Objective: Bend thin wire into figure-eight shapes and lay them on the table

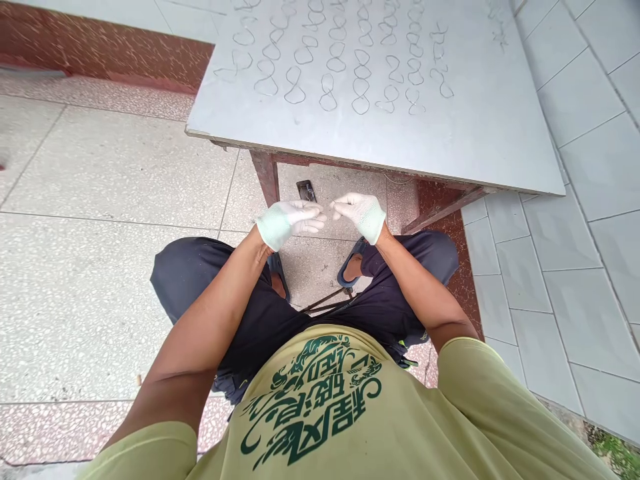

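Note:
My left hand (291,221) and my right hand (361,212), both in white gloves with pale green cuffs, face each other above my lap, fingertips a small gap apart. The right fingers are pinched together. On the left, thumb and fingers lie pressed close. Anything thin between the fingertips is too small to make out. Beyond my hands, a pale tabletop (320,133) carries rows of thin wire pieces, many bent into figure-eights; one wire figure-eight (328,92) lies near its front edge.
A dark phone-like object (306,191) lies on the speckled floor (100,280) under the table's front edge. A wooden table leg (266,177) stands left of it. My knees flank my hands. A tiled wall (575,200) rises on the right.

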Available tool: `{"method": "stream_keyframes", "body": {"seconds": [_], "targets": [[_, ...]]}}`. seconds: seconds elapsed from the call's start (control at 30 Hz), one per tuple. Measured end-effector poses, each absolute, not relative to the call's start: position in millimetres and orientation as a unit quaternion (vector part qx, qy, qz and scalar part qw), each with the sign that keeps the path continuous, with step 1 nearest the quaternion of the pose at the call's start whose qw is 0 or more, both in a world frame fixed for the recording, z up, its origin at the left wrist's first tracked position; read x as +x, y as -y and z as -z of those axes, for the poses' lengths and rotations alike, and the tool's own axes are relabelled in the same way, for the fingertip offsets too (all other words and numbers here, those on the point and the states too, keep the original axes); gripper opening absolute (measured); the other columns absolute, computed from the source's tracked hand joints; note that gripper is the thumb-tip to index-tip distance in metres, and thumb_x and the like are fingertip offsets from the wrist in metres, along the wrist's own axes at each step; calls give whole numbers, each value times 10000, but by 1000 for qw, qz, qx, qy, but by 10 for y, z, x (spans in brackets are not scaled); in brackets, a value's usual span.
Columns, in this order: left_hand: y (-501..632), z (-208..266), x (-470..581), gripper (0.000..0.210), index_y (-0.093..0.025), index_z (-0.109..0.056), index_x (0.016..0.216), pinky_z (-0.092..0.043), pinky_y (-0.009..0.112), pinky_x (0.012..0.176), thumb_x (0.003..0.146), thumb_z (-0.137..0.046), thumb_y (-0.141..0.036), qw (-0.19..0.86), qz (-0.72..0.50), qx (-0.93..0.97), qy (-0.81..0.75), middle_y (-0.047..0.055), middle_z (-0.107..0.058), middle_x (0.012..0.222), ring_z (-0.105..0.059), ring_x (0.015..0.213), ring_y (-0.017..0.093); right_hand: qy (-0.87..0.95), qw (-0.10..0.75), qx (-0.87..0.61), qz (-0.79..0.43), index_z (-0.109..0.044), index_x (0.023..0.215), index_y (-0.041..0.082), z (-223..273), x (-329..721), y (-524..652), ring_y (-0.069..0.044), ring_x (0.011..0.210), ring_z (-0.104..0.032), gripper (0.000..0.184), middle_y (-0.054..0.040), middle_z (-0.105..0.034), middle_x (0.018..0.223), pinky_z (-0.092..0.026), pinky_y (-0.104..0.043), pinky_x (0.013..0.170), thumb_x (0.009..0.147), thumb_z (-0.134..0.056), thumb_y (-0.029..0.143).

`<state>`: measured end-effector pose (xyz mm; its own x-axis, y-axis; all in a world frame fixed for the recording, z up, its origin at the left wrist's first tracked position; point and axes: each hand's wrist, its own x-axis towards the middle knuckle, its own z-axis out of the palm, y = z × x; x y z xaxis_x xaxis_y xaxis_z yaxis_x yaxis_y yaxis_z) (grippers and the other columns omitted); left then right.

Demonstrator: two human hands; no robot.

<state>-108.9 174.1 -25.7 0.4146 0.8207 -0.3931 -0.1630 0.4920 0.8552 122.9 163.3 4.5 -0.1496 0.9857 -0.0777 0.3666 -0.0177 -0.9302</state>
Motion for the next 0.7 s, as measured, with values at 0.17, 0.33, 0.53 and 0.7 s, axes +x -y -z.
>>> {"method": "stream_keyframes", "body": {"seconds": [0.17, 0.33, 0.53, 0.7], "targets": [[-1682, 274, -992, 424, -157, -807, 857, -665, 388, 719, 716, -1097, -433, 736, -384, 386, -402, 102, -790, 789, -822, 784, 263, 607, 347, -549, -458, -808, 776, 243, -32, 1146, -1586, -178, 859, -781, 192, 26, -830, 783, -581, -316, 977, 952, -736, 224], [-1636, 252, -922, 501, -150, -773, 792, -640, 361, 730, 639, -1128, -470, 746, -412, 371, -368, 95, -777, 772, -774, 741, 218, 643, 310, -548, -436, -789, 734, 242, -17, 1077, -1547, -168, 856, -773, 292, 32, -821, 799, -566, -297, 933, 968, -653, 134], [-1602, 233, -908, 506, -145, -783, 760, -639, 325, 681, 578, -1145, -447, 739, -395, 365, -406, 117, -826, 804, -745, 674, 187, 653, 279, -564, -422, -771, 744, 236, -42, 1083, -1562, -166, 872, -770, 300, 32, -820, 808, -555, -282, 901, 998, -656, 125], [-1577, 206, -902, 510, -134, -800, 779, -666, 321, 736, 558, -1141, -442, 720, -389, 381, -430, 123, -853, 846, -779, 721, 193, 679, 254, -559, -402, -789, 832, 222, -18, 1109, -1587, -164, 889, -764, 271, 25, -832, 861, -535, -282, 921, 1035, -626, 147]]}}
